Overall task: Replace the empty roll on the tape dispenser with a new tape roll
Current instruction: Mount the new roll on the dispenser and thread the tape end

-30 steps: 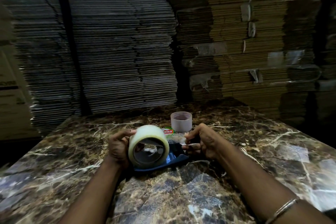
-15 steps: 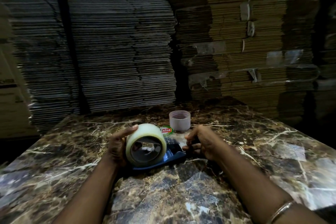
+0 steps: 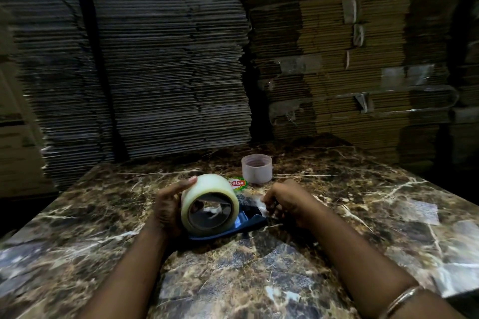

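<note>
A dark marbled tabletop (image 3: 324, 254) carries an empty tape core (image 3: 256, 168) standing on end; just in front of the core lie a red label (image 3: 237, 183) and a blue dispenser (image 3: 248, 223)

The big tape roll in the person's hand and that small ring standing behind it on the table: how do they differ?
The new tape roll is thick with whitish tape; the empty roll is a thin bare pinkish ring. The new tape roll stands on edge on the blue dispenser, gripped by the left hand; the empty roll lies flat on the marble table, untouched. Both are hollow rings.
</note>
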Demonstrator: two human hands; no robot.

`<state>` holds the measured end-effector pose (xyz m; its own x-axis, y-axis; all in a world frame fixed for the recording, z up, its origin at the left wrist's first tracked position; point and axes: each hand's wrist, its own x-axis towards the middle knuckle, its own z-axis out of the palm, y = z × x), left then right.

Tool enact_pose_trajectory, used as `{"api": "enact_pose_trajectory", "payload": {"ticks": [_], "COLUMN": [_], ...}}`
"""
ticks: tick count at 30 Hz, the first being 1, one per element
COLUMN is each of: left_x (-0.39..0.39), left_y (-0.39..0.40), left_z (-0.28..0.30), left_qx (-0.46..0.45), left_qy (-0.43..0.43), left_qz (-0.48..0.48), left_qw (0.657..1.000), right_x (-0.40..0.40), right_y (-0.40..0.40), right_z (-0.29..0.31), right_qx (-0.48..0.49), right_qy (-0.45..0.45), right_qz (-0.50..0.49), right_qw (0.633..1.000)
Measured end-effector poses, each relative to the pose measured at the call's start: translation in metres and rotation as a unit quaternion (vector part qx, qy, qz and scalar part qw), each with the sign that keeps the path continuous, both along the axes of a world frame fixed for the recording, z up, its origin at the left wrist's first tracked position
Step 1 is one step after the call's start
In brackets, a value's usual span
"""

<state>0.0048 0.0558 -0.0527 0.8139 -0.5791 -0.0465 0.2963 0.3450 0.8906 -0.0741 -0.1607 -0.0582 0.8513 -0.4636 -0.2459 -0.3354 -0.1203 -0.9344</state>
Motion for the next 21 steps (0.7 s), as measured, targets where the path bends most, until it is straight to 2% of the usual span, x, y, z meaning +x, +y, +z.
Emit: {"api": "enact_pose_trajectory", "payload": {"ticks": [7,12,21], "left_x": [0.001,-0.001,0.003], "left_y": [-0.002,-0.003,-0.002], "left_z": [0.0,0.0,-0.002], "left_qx": [-0.007,-0.008,-0.009], "left_qy": [-0.001,-0.015,-0.021], "left_qz": [0.013,0.014,0.012], "left_qw": [1.0,1.0,1.0], "right_x": [-0.003,-0.004,-0.004], "right_y": [-0.002,-0.009,-0.006], "right_z": [0.0,-0.005,-0.01], "right_qx": [-0.038,-0.119,-0.211], "right_qy": [-0.002,-0.005,-0.014], "right_qz": [0.005,-0.005,-0.004], "right_qw": [0.999,0.993,0.977]}}
